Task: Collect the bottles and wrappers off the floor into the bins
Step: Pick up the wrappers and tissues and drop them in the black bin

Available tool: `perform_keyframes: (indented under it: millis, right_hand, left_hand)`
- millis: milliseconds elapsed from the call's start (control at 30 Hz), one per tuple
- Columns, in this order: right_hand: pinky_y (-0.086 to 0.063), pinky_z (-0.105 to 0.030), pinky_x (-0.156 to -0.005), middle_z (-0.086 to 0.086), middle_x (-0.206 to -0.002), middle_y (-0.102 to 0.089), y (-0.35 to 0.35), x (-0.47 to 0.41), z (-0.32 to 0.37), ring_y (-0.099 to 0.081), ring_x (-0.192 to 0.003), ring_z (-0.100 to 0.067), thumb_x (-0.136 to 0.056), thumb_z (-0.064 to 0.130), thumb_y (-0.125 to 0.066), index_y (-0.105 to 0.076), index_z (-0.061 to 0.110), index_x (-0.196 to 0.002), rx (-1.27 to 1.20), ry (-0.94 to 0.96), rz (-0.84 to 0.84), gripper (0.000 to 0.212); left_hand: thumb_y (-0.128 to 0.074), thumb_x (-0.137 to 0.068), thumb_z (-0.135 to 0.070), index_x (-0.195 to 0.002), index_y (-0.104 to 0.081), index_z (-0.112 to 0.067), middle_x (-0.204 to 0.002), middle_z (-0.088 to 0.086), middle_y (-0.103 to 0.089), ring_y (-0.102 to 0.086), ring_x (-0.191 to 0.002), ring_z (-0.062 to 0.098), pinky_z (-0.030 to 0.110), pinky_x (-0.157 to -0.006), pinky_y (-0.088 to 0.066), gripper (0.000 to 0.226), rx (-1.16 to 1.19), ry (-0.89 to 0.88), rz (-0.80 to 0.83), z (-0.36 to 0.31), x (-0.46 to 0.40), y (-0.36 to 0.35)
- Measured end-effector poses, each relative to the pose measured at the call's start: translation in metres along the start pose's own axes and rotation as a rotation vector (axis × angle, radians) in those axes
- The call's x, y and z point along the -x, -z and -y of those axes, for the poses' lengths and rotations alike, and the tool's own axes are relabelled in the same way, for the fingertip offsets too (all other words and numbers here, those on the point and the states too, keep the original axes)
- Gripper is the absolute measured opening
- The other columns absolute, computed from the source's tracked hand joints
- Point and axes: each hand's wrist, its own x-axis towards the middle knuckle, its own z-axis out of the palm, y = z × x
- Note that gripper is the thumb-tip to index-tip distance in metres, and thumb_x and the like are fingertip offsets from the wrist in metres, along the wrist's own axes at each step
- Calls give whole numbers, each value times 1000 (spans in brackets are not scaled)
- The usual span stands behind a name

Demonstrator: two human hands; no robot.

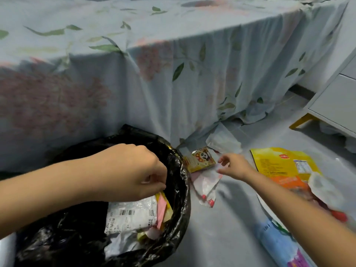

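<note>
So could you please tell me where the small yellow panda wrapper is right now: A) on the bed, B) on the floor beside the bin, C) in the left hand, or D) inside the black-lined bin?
B: the panda wrapper lies on the floor just right of the bin, near the right hand.

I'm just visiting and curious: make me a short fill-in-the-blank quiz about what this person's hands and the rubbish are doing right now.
1. The left hand holds pink and yellow wrappers over a bin lined with a ____ bag.
2. The right hand reaches toward a small wrapper printed with a ____ face.
3. The large yellow packet lies on the ____.
4. A flowered sheet hangs behind the bin, over a ____.

Missing words: black; panda; floor; bed
</note>
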Motion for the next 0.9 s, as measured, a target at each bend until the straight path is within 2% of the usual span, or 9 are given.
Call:
perform_keyframes:
  millis: [167,267,333,433,567,667,767,833,900]
  right_hand:
    - [-48,-35,-87,-13,-119,-63,-19,-54,2,-59,-108,-30,-74,54,-71,-58,9,-121,-67,-23,-72,67]
    - [-43,-39,-96,-18,-126,-56,-28,-80,6,-50,-118,-36,-73,63,-66,-49,12,-130,-33,-90,-126,79]
    - [-41,-39,-96,-18,-128,-53,-31,-89,11,-48,-119,-37,-73,65,-64,-45,14,-133,-9,-149,-140,81]
    - [-45,-41,-94,-16,-127,-51,-40,-95,14,-46,-120,-37,-71,62,-69,-44,13,-130,-13,-276,-122,81]
    - [-45,-45,-98,-15,-130,-48,-55,-95,6,-41,-125,-36,-63,60,-76,-40,13,-131,-39,-379,-53,90]
    - [-49,-41,-92,-13,-119,-59,-59,-96,-2,-51,-116,-34,-49,62,-82,-45,11,-123,-74,-376,-20,97]
    - [-48,-30,-73,-5,-98,-65,-54,-92,-6,-59,-88,-24,-51,51,-87,-56,8,-106,-175,-284,-17,76]
    - [-44,-26,-71,1,-94,-63,-50,-87,-8,-58,-84,-19,-62,37,-86,-61,11,-104,-328,-195,-18,56]
    - [-51,-31,-75,-3,-97,-69,-46,-81,-11,-64,-86,-20,-68,30,-83,-65,14,-101,-487,-141,-27,41]
  left_hand:
    - [-40,-83,-57,-97,-62,-39,-97,-17,-61,-59,-90,4,33,-69,-53,31,-4,4,-139,-3,-30,7]
    - [-39,-82,-59,-100,-62,-38,-97,-18,-59,-57,-92,6,26,-69,-51,36,-23,16,-177,4,-39,7]
    - [-40,-83,-60,-108,-60,-38,-103,-18,-57,-56,-96,8,23,-74,-47,39,-24,30,-165,10,-40,2]
    - [-38,-86,-62,-117,-56,-37,-112,-14,-57,-56,-103,12,33,-86,-50,44,22,65,-143,22,-36,-8]
    - [-30,-88,-68,-120,-54,-40,-115,-16,-57,-58,-103,11,36,-85,-51,49,3,69,-110,42,-38,-18]
    - [-34,-85,-73,-116,-48,-38,-111,-16,-54,-55,-103,10,37,-84,-50,49,-22,77,-133,57,-43,-24]
    - [-36,-83,-70,-113,-46,-37,-107,-17,-57,-59,-99,10,34,-80,-52,46,-39,75,-175,64,-50,-31]
    - [-31,-83,-67,-115,-43,-43,-106,-19,-59,-62,-96,10,32,-75,-53,41,-38,72,-141,65,-53,-36]
    - [-28,-86,-60,-114,-45,-45,-104,-19,-61,-65,-92,11,34,-69,-54,36,-52,66,-147,67,-54,-42]
